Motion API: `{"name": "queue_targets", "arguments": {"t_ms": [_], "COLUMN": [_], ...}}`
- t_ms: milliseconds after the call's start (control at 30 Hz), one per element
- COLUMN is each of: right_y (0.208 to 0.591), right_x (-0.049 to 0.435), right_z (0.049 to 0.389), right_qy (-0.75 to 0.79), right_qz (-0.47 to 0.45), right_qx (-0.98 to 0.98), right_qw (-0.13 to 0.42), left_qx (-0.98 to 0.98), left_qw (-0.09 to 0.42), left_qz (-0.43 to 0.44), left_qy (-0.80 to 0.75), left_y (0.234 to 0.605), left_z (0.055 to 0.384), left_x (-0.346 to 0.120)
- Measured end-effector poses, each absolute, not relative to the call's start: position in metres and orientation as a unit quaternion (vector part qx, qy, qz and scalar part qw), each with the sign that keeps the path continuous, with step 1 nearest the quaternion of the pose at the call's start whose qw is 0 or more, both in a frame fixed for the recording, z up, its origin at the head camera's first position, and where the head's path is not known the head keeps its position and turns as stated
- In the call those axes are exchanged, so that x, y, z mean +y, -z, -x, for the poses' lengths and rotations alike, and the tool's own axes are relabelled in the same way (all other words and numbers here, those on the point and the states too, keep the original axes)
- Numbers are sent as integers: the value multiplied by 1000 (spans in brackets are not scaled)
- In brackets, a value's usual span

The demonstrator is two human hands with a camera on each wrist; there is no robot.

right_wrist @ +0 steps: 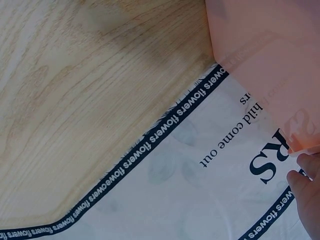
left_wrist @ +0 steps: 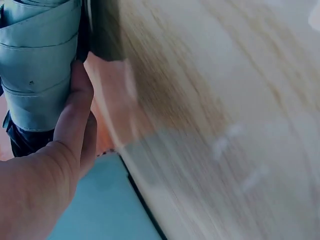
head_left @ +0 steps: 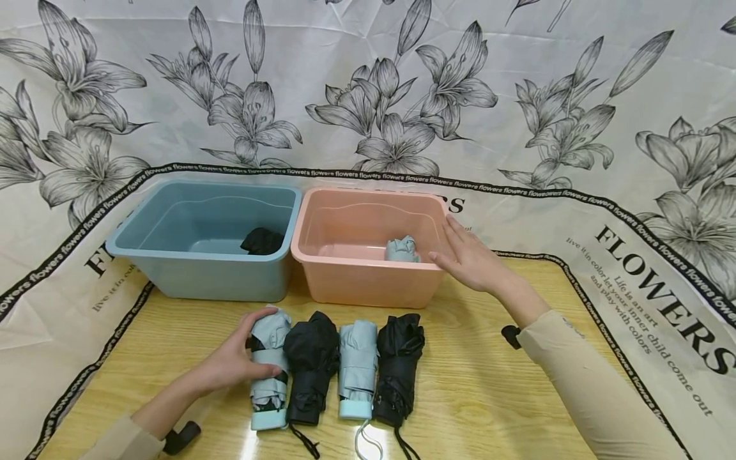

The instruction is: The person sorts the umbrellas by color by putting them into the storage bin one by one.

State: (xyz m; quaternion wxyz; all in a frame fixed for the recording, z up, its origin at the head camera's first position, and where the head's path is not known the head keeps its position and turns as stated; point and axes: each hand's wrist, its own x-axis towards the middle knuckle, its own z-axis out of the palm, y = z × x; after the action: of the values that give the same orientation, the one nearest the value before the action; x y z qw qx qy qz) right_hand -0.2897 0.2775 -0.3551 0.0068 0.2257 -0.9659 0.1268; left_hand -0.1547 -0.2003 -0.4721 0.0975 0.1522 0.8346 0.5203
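Note:
My left hand (head_left: pixel 238 354) grips a folded light blue umbrella (head_left: pixel 268 390) at the left end of a row on the table. In the left wrist view, the thumb and a finger lie along the side of this wrapped umbrella (left_wrist: pixel 37 75). Beside it in the row are a black umbrella (head_left: pixel 310 358), another light blue umbrella (head_left: pixel 358 358) and a second black one (head_left: pixel 397 364). At the right end of the pink bin (head_left: pixel 368 281), my right hand (head_left: pixel 474 259) rests against the rim with fingers extended. In the right wrist view, its fingertips (right_wrist: pixel 300 180) are right at the bin's edge.
A blue bin (head_left: pixel 213 278) stands left of the pink one, with a black bundle (head_left: pixel 261 241) inside. The pink bin holds a light blue bundle (head_left: pixel 401 249). Behind both hangs a flower-printed cloth (head_left: pixel 345 153), which also borders the wooden table (head_left: pixel 489 370).

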Motion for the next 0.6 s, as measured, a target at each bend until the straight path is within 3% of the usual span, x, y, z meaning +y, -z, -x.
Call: {"name": "queue_targets", "arguments": {"t_ms": [600], "right_y": [356], "right_x": [277], "right_z": [290], "right_qy": [-127], "right_qz": [-225], "right_qx": [-966], "right_qw": [9], "left_qx": [794], "left_qw": [39], "left_qz": [-136], "left_qy": [-591], "left_y": [440], "left_z": [145], "left_x": [-224]}}
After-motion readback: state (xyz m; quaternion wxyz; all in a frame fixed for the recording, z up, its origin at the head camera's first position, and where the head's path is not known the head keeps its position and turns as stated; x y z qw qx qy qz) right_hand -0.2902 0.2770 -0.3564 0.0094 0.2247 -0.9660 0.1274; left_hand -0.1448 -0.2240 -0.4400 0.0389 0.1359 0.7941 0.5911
